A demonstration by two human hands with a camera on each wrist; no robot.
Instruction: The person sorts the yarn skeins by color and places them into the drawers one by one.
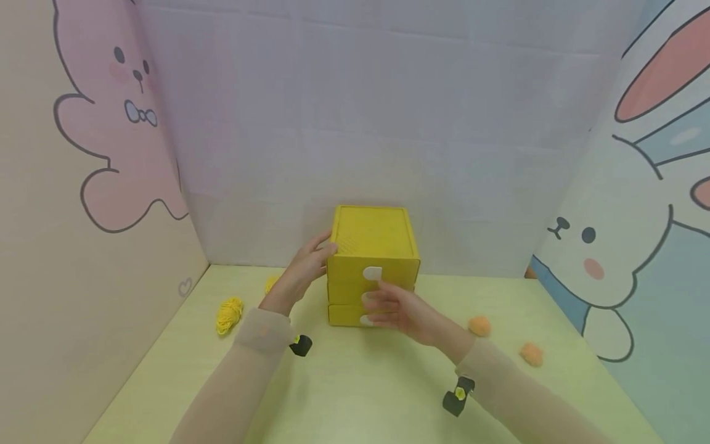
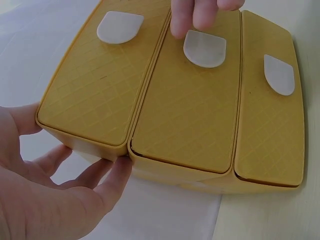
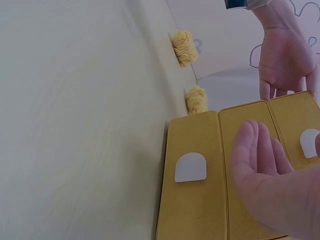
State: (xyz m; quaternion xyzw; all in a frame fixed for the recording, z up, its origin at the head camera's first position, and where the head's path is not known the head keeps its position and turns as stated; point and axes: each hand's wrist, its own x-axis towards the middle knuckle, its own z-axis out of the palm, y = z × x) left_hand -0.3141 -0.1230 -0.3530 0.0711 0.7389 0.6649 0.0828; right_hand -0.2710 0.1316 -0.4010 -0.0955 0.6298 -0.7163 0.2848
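A yellow drawer box [image 1: 373, 231] with three stacked drawers stands near the back wall. Each drawer front carries a white rounded tab, such as the top tab [image 1: 372, 273]. My left hand [image 1: 302, 271] touches the box's left side, its fingers along the side and the thumb at the top front corner [image 2: 55, 185]. In front of the drawers is my right hand [image 1: 407, 311], fingers extended toward the middle drawer's tab [image 2: 205, 49]. In the right wrist view those fingers hide that tab, while the bottom tab [image 3: 191, 167] shows. All drawers look closed.
Left of the box lie a yellow yarn bundle [image 1: 229, 316] and a second yarn bundle [image 1: 271, 283], partly behind my left arm. Two orange lumps [image 1: 479, 325] [image 1: 532, 354] are on the table to the right. Printed cloth walls surround the table on three sides.
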